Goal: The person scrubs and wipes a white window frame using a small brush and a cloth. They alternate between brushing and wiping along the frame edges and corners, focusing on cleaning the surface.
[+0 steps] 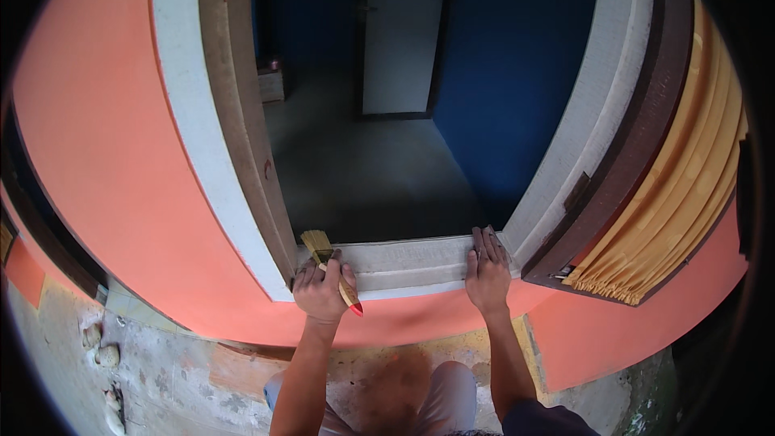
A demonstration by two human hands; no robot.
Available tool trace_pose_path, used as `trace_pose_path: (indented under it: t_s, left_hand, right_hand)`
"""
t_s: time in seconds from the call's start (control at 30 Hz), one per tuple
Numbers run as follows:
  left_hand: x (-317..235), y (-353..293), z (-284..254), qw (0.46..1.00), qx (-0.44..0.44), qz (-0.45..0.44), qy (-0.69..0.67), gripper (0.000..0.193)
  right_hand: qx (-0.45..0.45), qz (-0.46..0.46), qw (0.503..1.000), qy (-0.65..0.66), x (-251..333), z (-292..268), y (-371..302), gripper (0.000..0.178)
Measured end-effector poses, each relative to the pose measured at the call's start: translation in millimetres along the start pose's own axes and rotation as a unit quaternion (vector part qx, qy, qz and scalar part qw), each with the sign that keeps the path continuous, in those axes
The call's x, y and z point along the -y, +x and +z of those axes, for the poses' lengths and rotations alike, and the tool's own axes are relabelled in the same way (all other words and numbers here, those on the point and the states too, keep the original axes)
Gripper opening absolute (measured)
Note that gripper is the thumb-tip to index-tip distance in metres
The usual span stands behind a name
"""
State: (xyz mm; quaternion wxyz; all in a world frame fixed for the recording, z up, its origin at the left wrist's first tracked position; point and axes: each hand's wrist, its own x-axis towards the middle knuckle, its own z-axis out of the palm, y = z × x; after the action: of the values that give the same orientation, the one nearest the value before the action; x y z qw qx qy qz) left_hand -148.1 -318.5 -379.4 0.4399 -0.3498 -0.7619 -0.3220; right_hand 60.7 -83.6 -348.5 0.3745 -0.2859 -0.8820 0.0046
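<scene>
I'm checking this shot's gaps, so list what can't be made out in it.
Head view:
- Brush: part of its handle is hidden by the left hand.
- Right hand: palm hidden behind its own back.
- Reddish item in the room: too small and dark.
- Trouser legs: cut off by the lower edge.

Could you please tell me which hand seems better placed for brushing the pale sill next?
Probably the left hand: it holds the brush by the pale sill's left end, while the right hand rests at its right end with no brush.
</scene>
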Motion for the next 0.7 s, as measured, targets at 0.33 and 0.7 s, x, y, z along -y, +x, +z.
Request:
trace_pose_path:
  t_s: [0.33, 0.7]
  left_hand:
    - [1, 2, -4, 1.000, -0.013, -0.004, -0.014, 0.018]
    - [-3, 8, -1, 1.000, -0.017, 0.011, -0.014, 0.019]
  right_hand:
    - [0.084, -0.144, 0.974, 0.155, 91, 3, -2, 0.048]
    - [0.021, -0.103, 0.992, 0.066, 111, 39, -5, 0.047]
